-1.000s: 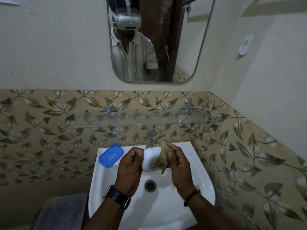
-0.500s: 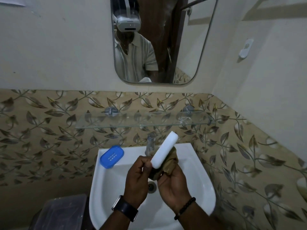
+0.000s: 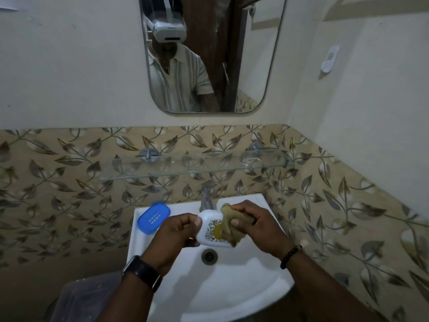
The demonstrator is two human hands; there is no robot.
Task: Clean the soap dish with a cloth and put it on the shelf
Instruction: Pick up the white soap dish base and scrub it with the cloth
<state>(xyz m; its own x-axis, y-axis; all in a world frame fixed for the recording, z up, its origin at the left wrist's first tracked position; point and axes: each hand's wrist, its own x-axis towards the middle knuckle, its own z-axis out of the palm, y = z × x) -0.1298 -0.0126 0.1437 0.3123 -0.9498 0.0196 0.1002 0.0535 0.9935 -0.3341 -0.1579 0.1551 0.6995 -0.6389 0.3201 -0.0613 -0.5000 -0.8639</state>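
Left hand (image 3: pixel 178 231): fingers curled round the left end of the white soap dish (image 3: pixel 210 220), thumb tip on its upper face. Right hand (image 3: pixel 257 225): fingers and thumb pinch a brownish cloth (image 3: pixel 227 214) and press it on the right part of the dish, covering part of the printed pattern. The dish is held in the air over the sink (image 3: pixel 232 287), above the drain (image 3: pixel 209 256) and just in front of the tap (image 3: pixel 206 196). Watch (image 3: pixel 141 273) on the left wrist, bead bracelet (image 3: pixel 290 253) on the right. A blue soap tray (image 3: pixel 153 217) lies on the sink's back left corner. The glass shelf (image 3: pixel 185 167) is fixed to the tiled wall above the tap, with a mirror (image 3: pixel 253 66) higher up.
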